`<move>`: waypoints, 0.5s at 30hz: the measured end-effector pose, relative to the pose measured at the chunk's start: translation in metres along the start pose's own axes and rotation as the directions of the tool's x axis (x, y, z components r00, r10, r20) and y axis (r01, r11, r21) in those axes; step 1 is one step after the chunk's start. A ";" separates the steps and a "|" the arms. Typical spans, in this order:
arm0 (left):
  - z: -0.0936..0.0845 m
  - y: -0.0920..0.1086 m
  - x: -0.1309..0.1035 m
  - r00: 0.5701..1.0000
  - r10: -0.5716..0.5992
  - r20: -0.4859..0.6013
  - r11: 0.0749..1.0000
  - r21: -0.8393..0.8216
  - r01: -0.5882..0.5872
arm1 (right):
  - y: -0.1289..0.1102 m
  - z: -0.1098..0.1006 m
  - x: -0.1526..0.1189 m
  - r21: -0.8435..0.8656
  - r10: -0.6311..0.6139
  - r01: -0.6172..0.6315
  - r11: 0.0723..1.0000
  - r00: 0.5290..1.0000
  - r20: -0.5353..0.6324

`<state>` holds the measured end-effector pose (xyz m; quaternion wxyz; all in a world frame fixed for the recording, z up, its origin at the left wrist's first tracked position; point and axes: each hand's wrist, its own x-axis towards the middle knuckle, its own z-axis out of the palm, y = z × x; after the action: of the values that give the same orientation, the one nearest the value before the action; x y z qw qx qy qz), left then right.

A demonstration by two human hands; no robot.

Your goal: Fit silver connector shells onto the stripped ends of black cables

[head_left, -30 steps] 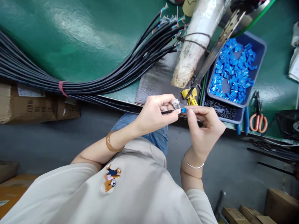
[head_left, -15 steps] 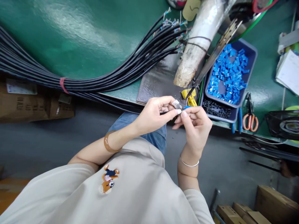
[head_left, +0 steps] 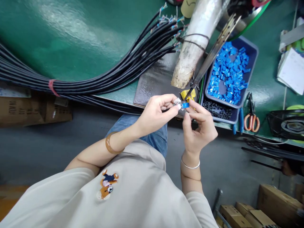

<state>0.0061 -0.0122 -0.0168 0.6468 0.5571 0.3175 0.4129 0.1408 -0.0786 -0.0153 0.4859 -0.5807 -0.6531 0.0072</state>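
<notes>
My left hand [head_left: 158, 115] pinches the end of a black cable, where a whitish piece [head_left: 177, 102] shows between thumb and fingers. A small blue part [head_left: 185, 105] sits at the cable's tip, just beyond those fingertips. Close to its right side is my right hand [head_left: 199, 125], with thumb and fingers apart and nothing visible between them. Behind the fingertips lies a yellow object [head_left: 188, 94] at the front of a dark board [head_left: 152, 85].
A bundle of black cables [head_left: 95, 86] runs along the green table [head_left: 78, 41]. A wrapped post [head_left: 194, 41] leans beside a metal bar [head_left: 213, 53]. Farther right are a bin of blue parts [head_left: 253, 60], small black parts [head_left: 217, 110] and orange-handled pliers [head_left: 251, 122].
My right thumb and fingers have parted and drawn off the blue part, which now shows more fully. The table scene has shifted slightly left in view.
</notes>
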 end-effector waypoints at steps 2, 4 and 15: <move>0.002 -0.002 0.001 0.999 0.024 -0.032 0.998 0.052 -0.022 | 0.002 0.001 0.002 0.015 -0.027 0.026 1.000 0.999 0.021; 0.003 -0.003 0.003 0.997 0.046 -0.063 0.994 0.099 -0.039 | 0.003 0.002 0.004 0.013 -0.025 0.025 1.000 0.999 0.023; 0.003 -0.002 0.008 0.996 0.045 -0.074 0.994 0.098 -0.037 | -0.002 -0.002 0.017 0.060 0.027 -0.030 0.998 0.998 0.050</move>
<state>0.0126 -0.0061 -0.0181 0.5979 0.5781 0.3500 0.4310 0.1427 -0.0669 -0.0024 0.4869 -0.5745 -0.6562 0.0482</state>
